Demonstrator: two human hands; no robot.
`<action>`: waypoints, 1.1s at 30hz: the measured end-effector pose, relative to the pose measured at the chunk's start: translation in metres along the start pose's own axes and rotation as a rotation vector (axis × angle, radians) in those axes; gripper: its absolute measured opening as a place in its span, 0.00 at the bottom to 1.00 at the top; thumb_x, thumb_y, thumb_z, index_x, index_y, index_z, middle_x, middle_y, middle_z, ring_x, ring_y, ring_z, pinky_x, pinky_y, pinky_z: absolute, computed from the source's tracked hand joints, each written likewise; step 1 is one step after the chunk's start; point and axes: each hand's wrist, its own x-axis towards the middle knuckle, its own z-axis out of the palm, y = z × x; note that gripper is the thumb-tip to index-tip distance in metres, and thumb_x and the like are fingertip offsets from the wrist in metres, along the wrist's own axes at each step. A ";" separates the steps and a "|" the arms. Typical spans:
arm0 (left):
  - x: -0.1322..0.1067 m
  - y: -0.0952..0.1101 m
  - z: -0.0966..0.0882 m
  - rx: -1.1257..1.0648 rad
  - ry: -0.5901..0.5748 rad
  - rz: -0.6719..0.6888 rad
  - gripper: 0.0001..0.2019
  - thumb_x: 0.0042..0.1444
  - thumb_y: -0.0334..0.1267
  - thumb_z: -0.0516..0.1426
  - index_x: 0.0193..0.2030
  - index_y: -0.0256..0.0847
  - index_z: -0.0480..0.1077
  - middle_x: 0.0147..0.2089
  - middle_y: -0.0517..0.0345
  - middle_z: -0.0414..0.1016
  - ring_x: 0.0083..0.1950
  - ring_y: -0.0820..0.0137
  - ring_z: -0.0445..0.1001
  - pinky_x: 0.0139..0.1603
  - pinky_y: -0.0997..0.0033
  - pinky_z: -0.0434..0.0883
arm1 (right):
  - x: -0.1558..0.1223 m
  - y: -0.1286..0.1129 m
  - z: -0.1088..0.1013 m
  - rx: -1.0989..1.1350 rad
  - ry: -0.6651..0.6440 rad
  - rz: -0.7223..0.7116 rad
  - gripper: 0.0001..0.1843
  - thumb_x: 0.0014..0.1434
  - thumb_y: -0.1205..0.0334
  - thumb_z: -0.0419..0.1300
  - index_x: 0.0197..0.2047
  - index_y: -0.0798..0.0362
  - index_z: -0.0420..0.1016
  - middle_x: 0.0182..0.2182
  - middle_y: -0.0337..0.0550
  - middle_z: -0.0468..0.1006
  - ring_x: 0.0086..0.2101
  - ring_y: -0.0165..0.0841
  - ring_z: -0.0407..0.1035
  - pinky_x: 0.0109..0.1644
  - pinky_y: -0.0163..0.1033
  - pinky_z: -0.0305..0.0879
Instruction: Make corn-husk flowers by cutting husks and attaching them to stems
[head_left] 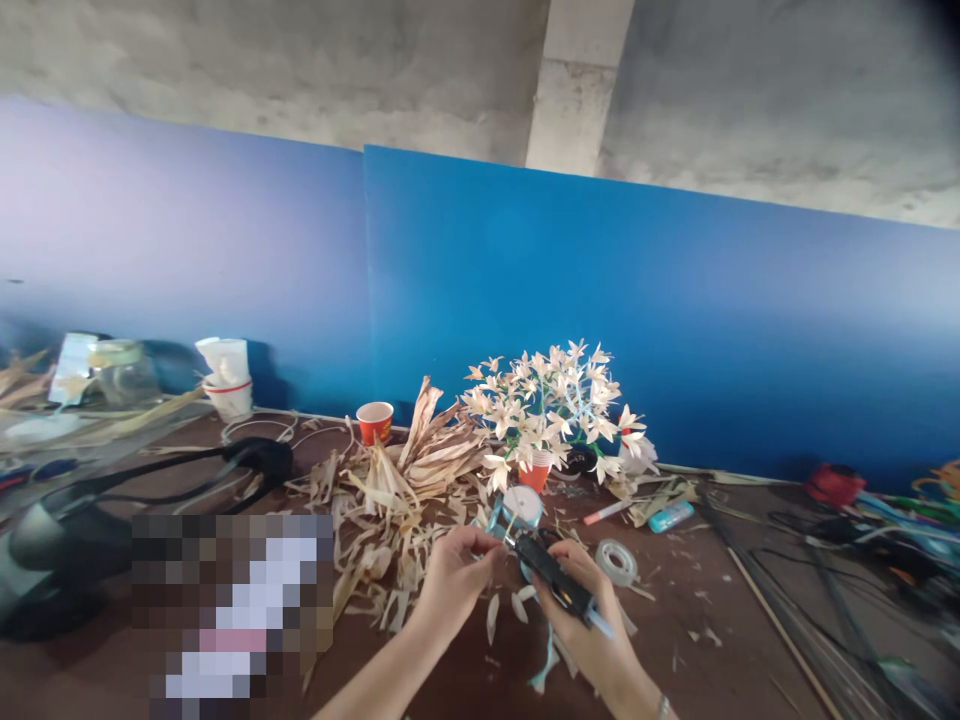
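My left hand (456, 572) is closed in a pinch on a small pale piece, too small to name, right at the tip of the black glue gun (555, 578). My right hand (585, 625) is wrapped round the glue gun, which points up and left toward the left hand. Just behind the hands lies a roll of tape (523, 506) on its side. Loose dried husk strips (390, 500) are heaped to the left of the hands. A bunch of pale husk flowers (551, 400) stands in an orange cup (534, 472) behind.
A clear tape roll (616, 561), a marker (609, 512) and a light blue tube (670, 516) lie to the right. A red cup (374, 421) and stacked white cups (227, 378) stand at the back. Black bag (67, 560) at left; wires and thin rods (810, 610) at right.
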 end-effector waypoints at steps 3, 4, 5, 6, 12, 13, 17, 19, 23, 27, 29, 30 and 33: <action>-0.001 0.003 0.000 -0.034 -0.029 -0.037 0.09 0.39 0.40 0.60 0.19 0.34 0.70 0.15 0.63 0.65 0.17 0.77 0.61 0.19 0.78 0.55 | 0.000 0.000 -0.003 -0.045 -0.027 -0.051 0.03 0.52 0.65 0.56 0.27 0.54 0.67 0.30 0.43 0.68 0.31 0.33 0.65 0.36 0.35 0.63; -0.001 0.004 0.000 -0.039 -0.037 -0.052 0.09 0.39 0.39 0.60 0.19 0.34 0.70 0.14 0.63 0.65 0.17 0.78 0.60 0.19 0.78 0.55 | 0.001 0.000 -0.005 -0.063 -0.035 -0.071 0.03 0.51 0.65 0.55 0.27 0.53 0.66 0.30 0.43 0.68 0.31 0.34 0.65 0.36 0.35 0.63; -0.001 0.004 0.000 -0.045 -0.046 -0.067 0.09 0.39 0.40 0.60 0.19 0.34 0.70 0.15 0.62 0.66 0.17 0.78 0.60 0.19 0.78 0.55 | 0.001 0.000 -0.006 -0.080 -0.042 -0.089 0.02 0.51 0.66 0.55 0.27 0.53 0.65 0.30 0.43 0.67 0.31 0.34 0.65 0.35 0.35 0.63; -0.001 0.004 0.000 -0.054 -0.057 -0.082 0.10 0.39 0.40 0.60 0.19 0.34 0.70 0.15 0.62 0.66 0.17 0.78 0.61 0.20 0.78 0.55 | 0.001 -0.001 -0.007 -0.094 -0.048 -0.102 0.02 0.51 0.66 0.55 0.27 0.53 0.65 0.30 0.43 0.67 0.31 0.34 0.65 0.35 0.35 0.63; 0.001 0.001 -0.002 0.042 -0.027 -0.029 0.09 0.39 0.39 0.59 0.19 0.34 0.70 0.16 0.61 0.67 0.20 0.76 0.62 0.22 0.77 0.57 | 0.002 -0.004 -0.010 -0.144 -0.066 -0.129 0.03 0.49 0.70 0.54 0.27 0.53 0.64 0.30 0.43 0.68 0.31 0.34 0.65 0.35 0.35 0.62; 0.001 0.000 -0.002 0.078 -0.017 0.001 0.08 0.39 0.38 0.58 0.19 0.34 0.70 0.17 0.61 0.67 0.21 0.75 0.63 0.23 0.77 0.58 | 0.002 -0.004 -0.010 -0.147 -0.067 -0.129 0.03 0.48 0.70 0.54 0.26 0.53 0.64 0.30 0.43 0.67 0.31 0.34 0.65 0.35 0.35 0.62; 0.001 0.001 -0.004 0.214 0.006 0.112 0.07 0.41 0.36 0.56 0.18 0.36 0.72 0.20 0.58 0.71 0.25 0.72 0.66 0.27 0.75 0.61 | 0.001 -0.003 -0.009 -0.151 -0.064 -0.125 0.05 0.47 0.72 0.54 0.26 0.53 0.63 0.30 0.42 0.67 0.31 0.33 0.64 0.34 0.34 0.62; 0.001 0.002 -0.004 0.279 0.019 0.147 0.07 0.42 0.36 0.56 0.18 0.37 0.72 0.21 0.57 0.71 0.27 0.70 0.67 0.29 0.74 0.62 | 0.001 -0.002 -0.009 -0.152 -0.060 -0.128 0.05 0.47 0.72 0.54 0.26 0.53 0.63 0.30 0.42 0.67 0.31 0.33 0.64 0.34 0.34 0.62; 0.000 0.004 -0.005 0.381 0.041 0.195 0.07 0.43 0.35 0.56 0.18 0.38 0.72 0.22 0.57 0.72 0.28 0.68 0.67 0.33 0.71 0.62 | 0.000 -0.001 -0.009 -0.161 -0.058 -0.132 0.05 0.47 0.72 0.54 0.26 0.53 0.63 0.30 0.42 0.67 0.31 0.33 0.64 0.34 0.34 0.62; -0.001 0.003 -0.006 0.431 0.053 0.240 0.07 0.43 0.34 0.55 0.18 0.39 0.72 0.22 0.57 0.72 0.30 0.67 0.67 0.35 0.70 0.61 | 0.001 -0.003 -0.010 -0.171 -0.052 -0.135 0.06 0.46 0.73 0.53 0.25 0.53 0.63 0.29 0.42 0.67 0.30 0.32 0.64 0.33 0.34 0.62; 0.000 0.002 -0.006 0.444 0.054 0.255 0.08 0.44 0.34 0.55 0.19 0.40 0.72 0.22 0.57 0.72 0.29 0.67 0.67 0.36 0.70 0.61 | 0.001 -0.003 -0.010 -0.172 -0.051 -0.133 0.06 0.45 0.74 0.53 0.25 0.53 0.64 0.29 0.42 0.67 0.30 0.32 0.64 0.33 0.33 0.62; 0.000 0.002 -0.006 0.448 0.054 0.262 0.08 0.44 0.34 0.55 0.19 0.40 0.72 0.22 0.58 0.72 0.29 0.68 0.67 0.36 0.70 0.61 | 0.001 -0.003 -0.010 -0.171 -0.051 -0.132 0.06 0.45 0.74 0.53 0.26 0.53 0.64 0.30 0.42 0.67 0.30 0.32 0.64 0.33 0.33 0.62; -0.001 0.003 -0.006 0.461 0.057 0.274 0.08 0.44 0.34 0.55 0.18 0.40 0.72 0.22 0.58 0.72 0.29 0.68 0.68 0.36 0.70 0.61 | 0.001 -0.002 -0.009 -0.167 -0.047 -0.133 0.06 0.45 0.73 0.54 0.25 0.53 0.64 0.29 0.42 0.67 0.30 0.32 0.65 0.34 0.33 0.62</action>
